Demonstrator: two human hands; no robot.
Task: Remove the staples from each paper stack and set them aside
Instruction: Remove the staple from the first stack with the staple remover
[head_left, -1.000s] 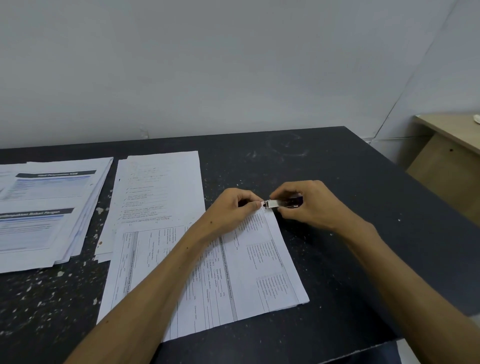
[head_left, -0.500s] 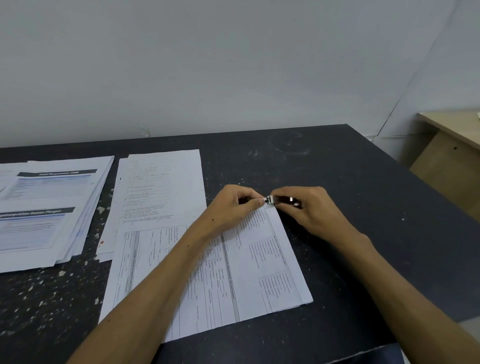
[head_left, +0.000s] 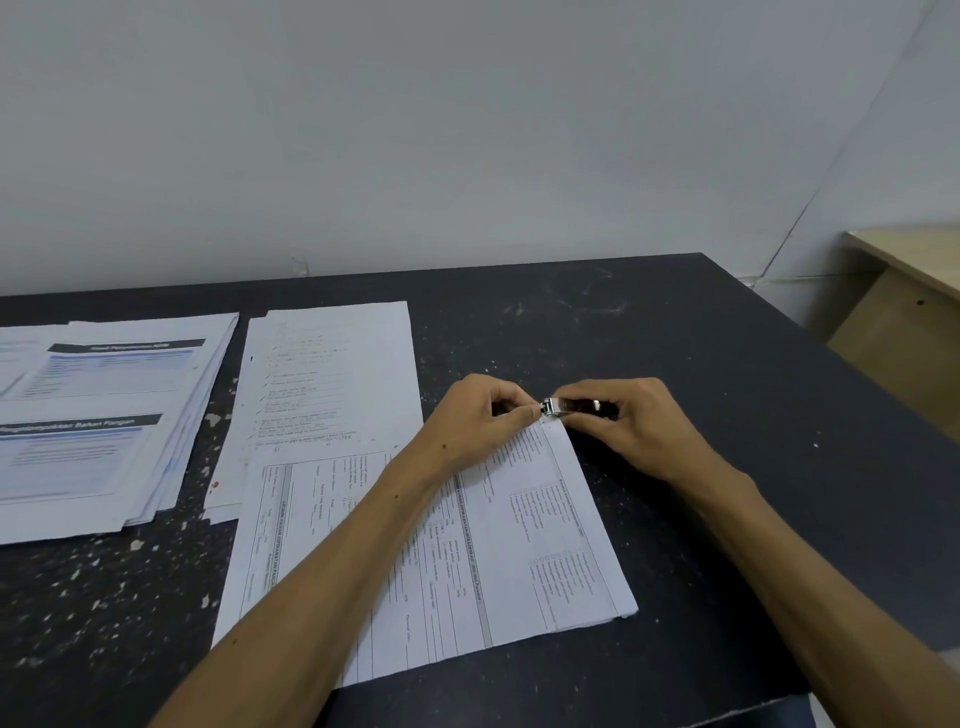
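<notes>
Dark speckled table (head_left: 701, 364), three paper stacks (head_left: 467, 561) (head_left: 332, 384) (head_left: 104, 426) lying flat

I cannot make out any staple: the far right corner of the form stack (head_left: 519, 545) sits under the fingertips of my left hand (head_left: 478, 421) and the metal tip of the staple remover (head_left: 569, 406). Most of that tool is buried in my right hand (head_left: 639, 426), so I cannot tell its shape. My left forearm covers the middle of the form. Its print is too small and blurred to read. The blue-headed paper pile (head_left: 104, 415) runs off the left edge. The handwritten sheet (head_left: 332, 374) disappears under the form. The wooden table (head_left: 904, 312) is cropped at the right edge, and the desk (head_left: 675, 332) at the bottom.
</notes>
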